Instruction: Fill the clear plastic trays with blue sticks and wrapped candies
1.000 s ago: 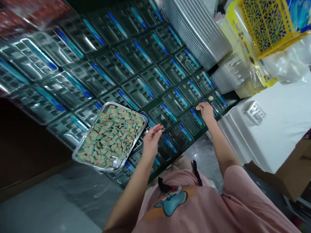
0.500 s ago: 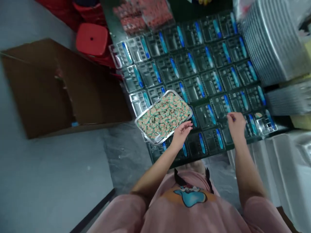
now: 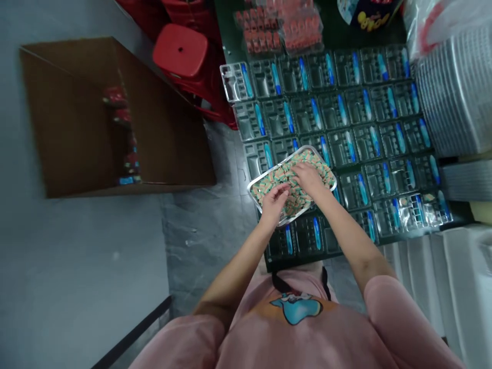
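- Right hand [image 3: 308, 179] has moved from the clear trays [image 3: 338, 145] to the metal tray [image 3: 274, 167]; its fingertips now touch the striped pieces [image 3: 298, 201].
- Right-hand grip: fingers bent downward; whether a piece is held cannot be determined.
- Left hand [image 3: 274, 203] is positioned over the near side of the metal tray, fingers curled, thumb close to them; grip contents cannot be determined.
- Metal tray location: resting at an angle across clear trays on the green table [image 3: 333, 33].
- Clear trays stand in rows, most with a visible blue stick [image 3: 362, 188].
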A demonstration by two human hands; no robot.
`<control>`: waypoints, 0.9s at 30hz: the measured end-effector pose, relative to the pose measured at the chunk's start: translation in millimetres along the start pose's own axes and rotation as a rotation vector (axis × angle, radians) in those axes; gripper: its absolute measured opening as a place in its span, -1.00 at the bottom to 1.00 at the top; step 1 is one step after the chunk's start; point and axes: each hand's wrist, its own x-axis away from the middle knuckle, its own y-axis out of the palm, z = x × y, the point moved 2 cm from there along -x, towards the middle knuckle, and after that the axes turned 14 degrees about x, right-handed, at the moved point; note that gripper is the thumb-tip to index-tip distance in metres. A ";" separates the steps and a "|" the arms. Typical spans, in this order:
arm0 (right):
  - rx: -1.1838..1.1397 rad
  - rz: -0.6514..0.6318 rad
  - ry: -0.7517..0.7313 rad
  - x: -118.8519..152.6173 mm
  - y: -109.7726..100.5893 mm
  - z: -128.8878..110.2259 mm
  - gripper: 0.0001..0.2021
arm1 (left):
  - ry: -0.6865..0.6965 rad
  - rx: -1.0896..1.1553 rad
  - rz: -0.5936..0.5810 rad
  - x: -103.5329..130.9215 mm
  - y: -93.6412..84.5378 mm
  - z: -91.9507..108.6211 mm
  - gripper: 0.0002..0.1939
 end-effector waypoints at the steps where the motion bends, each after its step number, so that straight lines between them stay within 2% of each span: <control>1: 0.037 -0.016 -0.006 -0.9 0.7 -2.9 -0.77 | -0.004 0.008 0.001 -1.6 -4.1 2.5 -0.67; 5: 0.094 0.003 0.008 3.2 3.6 -9.4 -0.81 | -0.027 0.047 -0.007 -9.6 -14.6 8.7 -0.68; 11: -0.056 0.131 0.303 4.7 6.0 3.2 -0.86 | -0.083 0.098 -0.044 -20.7 -18.2 8.3 -0.70; 15: -0.252 0.219 0.419 11.8 -0.5 8.1 -0.91 | -0.069 0.090 -0.061 -25.7 -13.7 1.3 -0.72; 21: -0.446 0.340 0.463 41.1 -10.2 -20.4 -0.85 | -0.054 0.125 -0.055 -28.5 2.7 -4.2 -0.59; 24: -0.506 0.328 0.439 50.6 -10.4 -33.8 -0.81 | -0.057 0.121 -0.073 -27.3 6.8 -3.7 -0.67; 27: -0.497 0.369 0.420 55.5 -12.0 -37.2 -0.76 | -0.060 0.110 -0.061 -26.8 4.7 -3.2 -0.73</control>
